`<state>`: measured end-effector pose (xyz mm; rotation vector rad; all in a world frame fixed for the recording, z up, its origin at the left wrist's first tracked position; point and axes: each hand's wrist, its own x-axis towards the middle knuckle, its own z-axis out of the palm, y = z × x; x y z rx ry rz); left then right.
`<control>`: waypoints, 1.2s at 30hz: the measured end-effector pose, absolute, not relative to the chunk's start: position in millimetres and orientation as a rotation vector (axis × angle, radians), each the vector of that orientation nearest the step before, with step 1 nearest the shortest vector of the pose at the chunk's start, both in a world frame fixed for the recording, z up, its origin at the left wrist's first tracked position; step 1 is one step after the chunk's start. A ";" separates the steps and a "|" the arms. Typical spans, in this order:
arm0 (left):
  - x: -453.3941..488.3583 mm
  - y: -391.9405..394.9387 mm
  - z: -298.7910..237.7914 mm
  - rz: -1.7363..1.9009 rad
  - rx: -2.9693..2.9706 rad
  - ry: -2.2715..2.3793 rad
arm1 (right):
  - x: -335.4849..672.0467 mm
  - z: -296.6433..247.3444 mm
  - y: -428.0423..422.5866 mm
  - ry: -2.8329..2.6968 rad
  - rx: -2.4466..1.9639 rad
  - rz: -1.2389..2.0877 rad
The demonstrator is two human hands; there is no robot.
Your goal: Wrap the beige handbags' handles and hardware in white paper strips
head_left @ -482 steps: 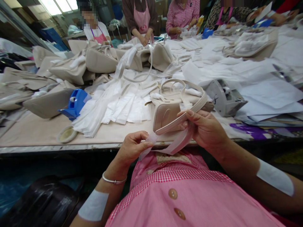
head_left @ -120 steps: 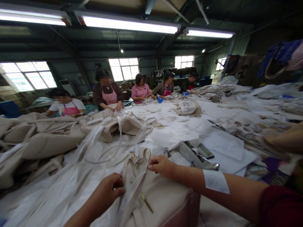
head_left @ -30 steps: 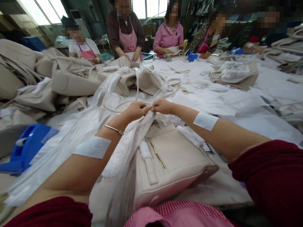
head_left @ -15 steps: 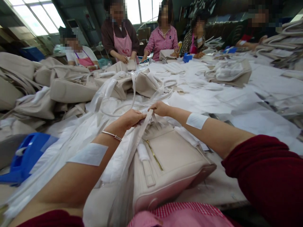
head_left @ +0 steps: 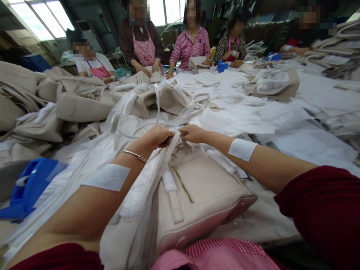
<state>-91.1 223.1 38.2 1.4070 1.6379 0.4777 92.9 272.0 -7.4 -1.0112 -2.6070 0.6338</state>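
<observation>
A pale beige handbag [head_left: 210, 183] with a gold zipper lies tilted on the table right in front of me. Its strap [head_left: 163, 165] runs up along the bag's left side, with thin clear plastic film around it. My left hand [head_left: 161, 137] is closed on the strap near its upper bend. From the other side, my right hand [head_left: 194, 134] pinches at the same bend, its fingertips close to those of my left. White wrapping [head_left: 169, 182] covers part of a tab on the bag's front.
Beige bags [head_left: 84, 105] are heaped at the left, near a blue tape dispenser [head_left: 29, 187]. White sheets [head_left: 233, 120] spread over the table. Another wrapped bag [head_left: 272, 84] stands at the right. Several people work along the far side.
The strap's bend now shows clear film over it. My right hand has shifted slightly right and down, and its fingers have changed their hold. The handbag stays in place.
</observation>
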 end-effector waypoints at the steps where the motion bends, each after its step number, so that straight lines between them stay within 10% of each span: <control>1: -91.8 222.7 38.0 0.481 1.383 1.652 | 94.3 -9.2 275.7 -2.636 -1.032 0.651; 11: -78.5 234.5 28.0 0.299 1.240 1.702 | 94.4 1.4 257.8 -2.618 -1.003 0.678; 17: -67.0 233.9 23.6 0.212 1.262 1.682 | 106.1 1.1 257.7 -1.970 -1.213 1.608; 36: -162.2 176.5 53.5 0.065 1.988 1.183 | 112.0 12.0 232.2 -2.113 -1.433 1.365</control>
